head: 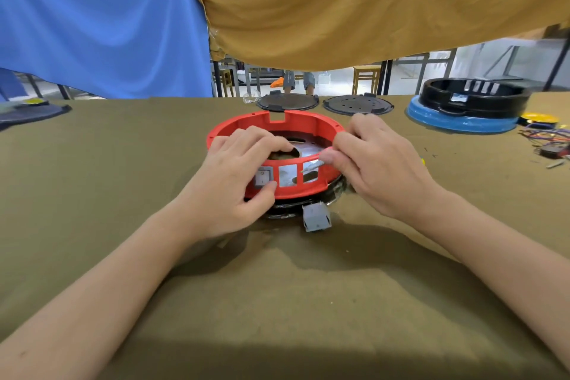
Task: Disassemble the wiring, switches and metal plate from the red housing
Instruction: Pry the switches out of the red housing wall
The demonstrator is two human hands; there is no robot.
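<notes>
2 bare hands worked on 1 red housing [308, 122] at the middle of an olive-covered table [277, 302]

The left hand [237, 182] gripped the near wall, thumb on 1 grey switch [262, 177] still seated there; 1 loose switch [316, 217] lay just in front. The right hand [379, 169] pinched a thin silver tool [311, 167], its tip hard to make out. The metal plate [303, 149] inside was partly hidden. 2 black discs [357, 105] lay behind
</notes>
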